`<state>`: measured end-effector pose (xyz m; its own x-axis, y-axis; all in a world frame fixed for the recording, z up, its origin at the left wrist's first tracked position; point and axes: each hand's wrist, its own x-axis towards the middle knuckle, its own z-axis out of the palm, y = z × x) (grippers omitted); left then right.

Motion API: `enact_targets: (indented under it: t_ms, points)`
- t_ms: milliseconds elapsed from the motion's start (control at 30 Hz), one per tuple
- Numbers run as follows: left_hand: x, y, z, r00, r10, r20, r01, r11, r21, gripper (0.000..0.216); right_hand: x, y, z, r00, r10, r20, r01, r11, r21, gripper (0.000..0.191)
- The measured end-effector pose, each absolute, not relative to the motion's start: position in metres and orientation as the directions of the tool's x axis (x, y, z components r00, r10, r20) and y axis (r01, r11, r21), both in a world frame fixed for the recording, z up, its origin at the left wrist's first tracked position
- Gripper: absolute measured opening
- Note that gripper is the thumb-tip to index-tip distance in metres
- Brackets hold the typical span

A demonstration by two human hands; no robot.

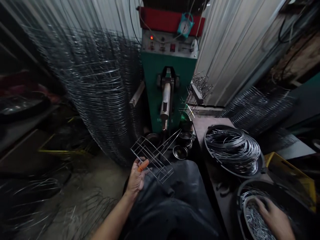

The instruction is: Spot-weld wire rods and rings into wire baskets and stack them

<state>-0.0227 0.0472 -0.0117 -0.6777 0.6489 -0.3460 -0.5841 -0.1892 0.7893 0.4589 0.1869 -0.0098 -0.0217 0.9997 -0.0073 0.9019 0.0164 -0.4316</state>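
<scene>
My left hand (137, 178) is closed on the edge of a wire rack (152, 156), a bent grid of thin metal rods held above my lap. An orange cover wraps one of its fingers. At the lower right, my right hand (273, 216) reaches over a round bowl (246, 213) full of short metal wire pieces (257, 221). Blur smears its fingers, so I cannot tell whether they grip any piece. The bowl sits inside a larger black basin (240, 193). Ahead stands a green welding machine (150, 76), its metal electrode arm (165, 100) pointing towards me.
Tall stacks of round wire grids (100, 90) lean at the left. On the right-hand bench, another black basin (207, 150) holds curved wires (232, 146). A yellow crate (292, 173) is beyond it. Small metal bowls (180, 152) sit below the machine. Loose wires lie on the floor (100, 170).
</scene>
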Motion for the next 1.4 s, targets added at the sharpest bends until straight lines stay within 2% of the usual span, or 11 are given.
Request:
enact_targets:
  t_ms: [33,100,167,333,467,633,1067,1400]
  points:
    - [-0.021,0.048,-0.013,-0.680,0.650,-0.340,-0.583,-0.197,0.788,0.037,0.415,0.191,0.008,-0.059,0.998,0.007,0.840,0.054,-0.539,0.030]
    - [-0.017,0.047,-0.015,-0.683,0.652,-0.328,-0.583,-0.217,0.783,0.035,0.323,0.202,0.033,-0.274,0.961,-0.033,0.664,0.165,-0.730,0.031]
    - [-0.012,0.043,-0.016,-0.685,0.654,-0.321,-0.587,-0.235,0.775,0.034,0.239,0.213,0.041,-0.415,0.909,-0.041,0.482,0.181,-0.857,0.032]
    - [-0.008,0.031,-0.015,-0.716,0.617,-0.326,-0.581,-0.268,0.769,0.035,0.113,0.223,0.027,-0.545,0.836,-0.057,0.214,0.073,-0.974,0.030]
    - [-0.017,0.028,-0.021,-0.730,0.610,-0.308,-0.566,-0.285,0.774,0.033,0.087,0.218,0.018,-0.605,0.789,-0.109,0.072,-0.082,-0.994,0.032]
    - [-0.027,0.033,-0.027,-0.704,0.642,-0.303,-0.569,-0.256,0.781,0.029,0.083,0.220,0.013,-0.616,0.785,-0.063,0.004,-0.077,-0.997,0.031]
    - [-0.040,0.054,-0.022,-0.677,0.637,-0.369,-0.614,-0.212,0.760,0.032,0.069,0.240,0.006,-0.629,0.771,-0.096,-0.071,-0.180,-0.981,0.032]
    - [-0.044,0.059,-0.024,-0.669,0.635,-0.386,-0.626,-0.200,0.754,0.034,0.061,0.249,0.001,-0.639,0.763,-0.096,-0.093,-0.201,-0.975,0.030]
